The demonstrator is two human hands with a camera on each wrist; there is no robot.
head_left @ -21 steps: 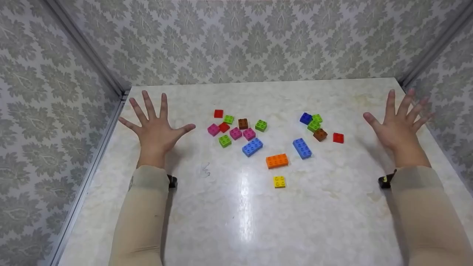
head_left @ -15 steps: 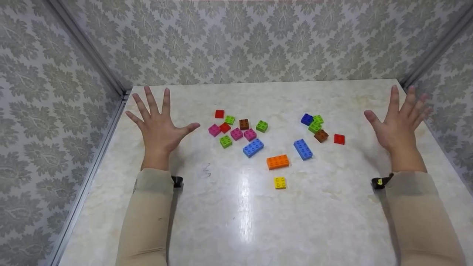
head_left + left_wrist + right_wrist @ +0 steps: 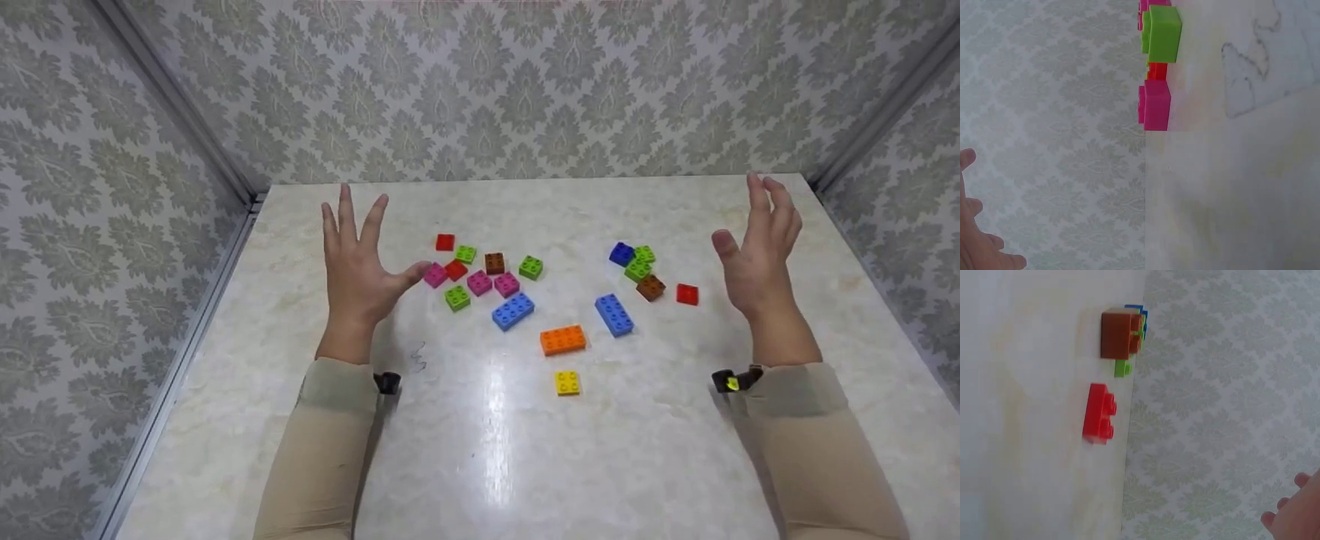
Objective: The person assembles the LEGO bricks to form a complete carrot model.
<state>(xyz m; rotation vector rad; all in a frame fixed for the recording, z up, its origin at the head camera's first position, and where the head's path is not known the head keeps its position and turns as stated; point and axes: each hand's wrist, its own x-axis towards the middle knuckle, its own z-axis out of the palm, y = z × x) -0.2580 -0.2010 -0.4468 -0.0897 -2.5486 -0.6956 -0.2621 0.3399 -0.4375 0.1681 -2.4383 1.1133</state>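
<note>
My left hand [image 3: 361, 277] is held up left of the bricks with fingers spread, holding nothing. Its thumb tip overlaps a pink brick [image 3: 435, 276] in the head view. On the right, my right hand [image 3: 761, 270] is raised with fingers straight and thumb apart, also holding nothing. Nearest to it lies a red brick [image 3: 687, 294], with a brown brick [image 3: 650, 288] just beyond. The left wrist view shows a green brick [image 3: 1165, 35] beside the pink one; the right wrist view has the red brick [image 3: 1098, 413] below the brown one.
Two long blue bricks [image 3: 514, 311], an orange brick [image 3: 563, 340] and a yellow brick [image 3: 567, 383] lie mid-table. Several small bricks in green, pink, red and brown lie behind them. Patterned walls [image 3: 480, 90] border the white table [image 3: 630, 465] at the back and sides.
Both hands have moved inward toward the bricks, and the fingers have drawn closer together, most clearly on the right hand. The bricks keep their arrangement; the head view has tilted slightly.
</note>
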